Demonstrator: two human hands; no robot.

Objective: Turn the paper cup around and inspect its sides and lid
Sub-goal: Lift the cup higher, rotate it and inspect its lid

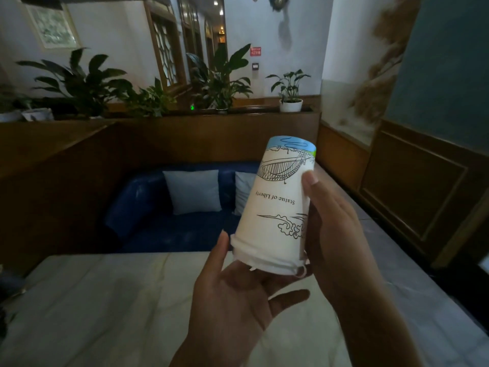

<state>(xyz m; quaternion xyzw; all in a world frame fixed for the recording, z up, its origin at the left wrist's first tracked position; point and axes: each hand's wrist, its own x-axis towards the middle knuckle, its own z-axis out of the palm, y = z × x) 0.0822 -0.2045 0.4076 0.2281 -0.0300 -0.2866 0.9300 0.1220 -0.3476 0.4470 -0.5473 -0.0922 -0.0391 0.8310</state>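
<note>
A white paper cup (277, 205) is held upside down and slightly tilted in front of me, above the table. Its blue-banded base points up and away; the print "Statue of Liberty" and a bridge drawing read inverted. The white lid (267, 260) faces down toward me. My left hand (238, 295) cups the lid end from below, thumb up along the cup's left side. My right hand (330, 226) grips the cup's right side, thumb pressed on the wall near the bridge drawing. The lid's top face is hidden.
A table with a pale cloth (105, 300) lies below the hands. Behind it is a blue sofa (164, 221) with two light cushions, a wooden partition (185, 133) topped with potted plants, and wood-panelled wall (412, 181) on the right.
</note>
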